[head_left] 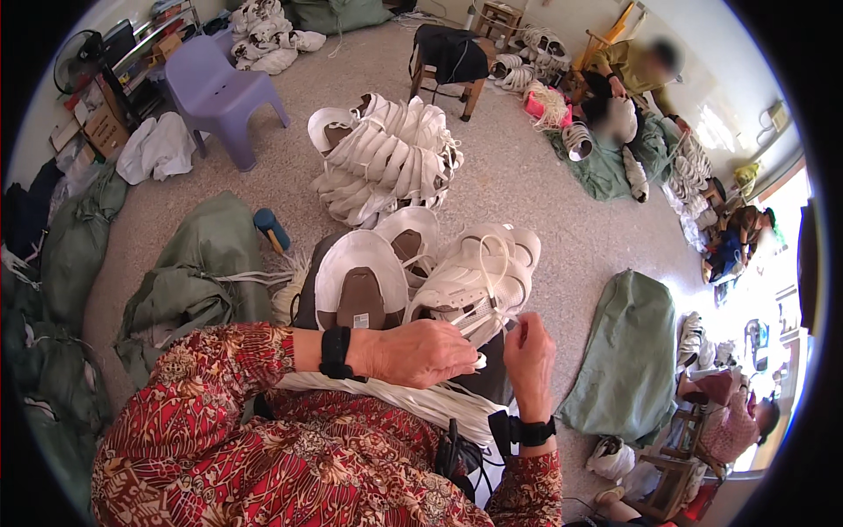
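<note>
A pale beige sneaker [450, 283] lies on my dark-covered lap, its cream shoelace [492, 279] looped loosely across the front. More beige shoes are pressed against its far right side. My left hand [423, 353] is closed just below the sneaker's opening, with a small white piece showing at the fingertips; what the fingers grip is mostly hidden. To the right, my right hand [529, 353] is raised with bent, closed fingers, and anything in them is too small to see. Beside the sneaker, a white shoe with a brown insole [360, 294] faces up. A bundle of white laces [413, 400] crosses my lap.
A stack of beige shoes [386, 158] stands on the floor ahead. Green sacks [625, 351] lie on both sides. A purple chair [219, 92] is at far left, a stool [448, 66] at the back. Other people [637, 75] sit along the right.
</note>
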`<control>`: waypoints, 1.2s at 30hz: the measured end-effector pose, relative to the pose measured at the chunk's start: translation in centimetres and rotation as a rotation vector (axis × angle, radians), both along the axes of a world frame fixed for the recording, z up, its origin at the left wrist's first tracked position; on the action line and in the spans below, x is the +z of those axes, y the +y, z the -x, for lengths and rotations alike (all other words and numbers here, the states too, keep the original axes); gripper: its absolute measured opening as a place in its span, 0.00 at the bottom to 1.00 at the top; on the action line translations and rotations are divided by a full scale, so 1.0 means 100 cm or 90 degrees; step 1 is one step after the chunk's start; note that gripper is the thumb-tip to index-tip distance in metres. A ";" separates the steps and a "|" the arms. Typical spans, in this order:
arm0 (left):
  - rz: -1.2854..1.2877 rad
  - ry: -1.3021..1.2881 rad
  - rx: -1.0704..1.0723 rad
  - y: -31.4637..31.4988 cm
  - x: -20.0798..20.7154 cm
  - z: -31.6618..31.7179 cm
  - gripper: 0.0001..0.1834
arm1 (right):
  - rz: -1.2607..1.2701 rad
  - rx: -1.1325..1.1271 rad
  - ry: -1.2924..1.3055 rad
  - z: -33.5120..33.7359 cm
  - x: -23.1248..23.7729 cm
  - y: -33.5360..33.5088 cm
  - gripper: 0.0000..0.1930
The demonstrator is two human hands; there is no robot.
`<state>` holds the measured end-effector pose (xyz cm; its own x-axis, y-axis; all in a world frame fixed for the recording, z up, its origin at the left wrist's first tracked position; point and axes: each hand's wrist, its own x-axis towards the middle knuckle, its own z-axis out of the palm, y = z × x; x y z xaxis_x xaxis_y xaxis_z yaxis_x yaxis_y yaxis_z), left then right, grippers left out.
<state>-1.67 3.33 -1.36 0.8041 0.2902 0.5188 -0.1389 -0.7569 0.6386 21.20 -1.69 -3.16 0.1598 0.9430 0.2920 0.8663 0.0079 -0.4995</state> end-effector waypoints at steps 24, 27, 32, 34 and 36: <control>0.285 0.178 0.016 -0.013 -0.002 0.063 0.14 | 0.180 0.099 0.714 -0.010 -0.018 -0.017 0.09; 0.325 0.192 -0.012 -0.028 -0.010 0.081 0.14 | 0.158 0.115 0.740 -0.004 -0.015 -0.014 0.10; 0.414 0.290 0.023 -0.053 0.002 0.128 0.15 | 0.171 0.125 0.749 -0.003 -0.026 -0.009 0.10; 0.491 0.342 0.057 -0.059 0.003 0.138 0.16 | 0.167 0.128 0.737 -0.004 -0.029 -0.008 0.10; 0.473 0.343 0.059 -0.065 0.010 0.143 0.16 | 0.181 0.137 0.721 -0.006 -0.031 -0.007 0.11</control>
<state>-15.98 -3.13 -0.38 0.8402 0.4733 -0.2645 0.3591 -0.1204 0.9255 21.83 -2.41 -6.27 0.0226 0.9903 -0.1373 -0.0759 -0.1352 -0.9879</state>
